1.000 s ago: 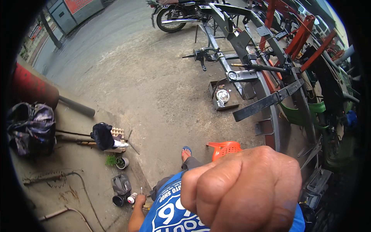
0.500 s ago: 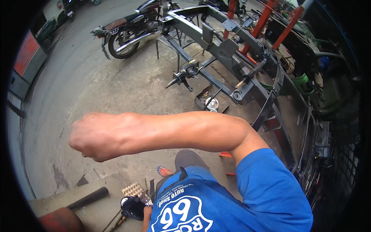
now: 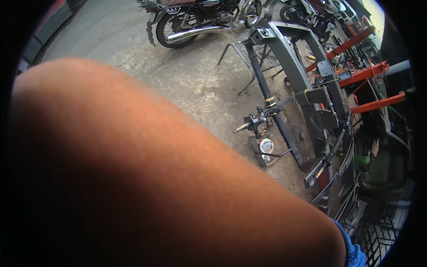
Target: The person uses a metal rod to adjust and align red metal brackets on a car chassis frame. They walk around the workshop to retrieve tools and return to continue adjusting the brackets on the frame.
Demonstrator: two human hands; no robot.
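Observation:
My bare right forearm (image 3: 169, 178), very close and soft-edged, stretches diagonally over the lower left from a blue sleeve (image 3: 353, 249). Its far end runs into the dark rim, so I cannot make out my right hand's fingers or anything in them. My left hand is out of sight. Beyond the arm stands a dark metal vehicle frame (image 3: 280, 49), with a black spindle assembly (image 3: 255, 120) on its side bar. Low beside it is a metal box (image 3: 257, 149) holding a round silver part (image 3: 266, 146), partly behind a bent bar.
A motorcycle (image 3: 182, 29) stands at the back on the concrete floor (image 3: 178, 80), near a metal mesh bench (image 3: 231, 51). Red posts (image 3: 373, 104) and assorted metal parts crowd the right side. A black grille (image 3: 378, 240) is at the lower right.
My right arm has swung up close to the camera, covering the lower left. The view has shifted, and the blue shirt front, foot and floor items at lower left have left sight.

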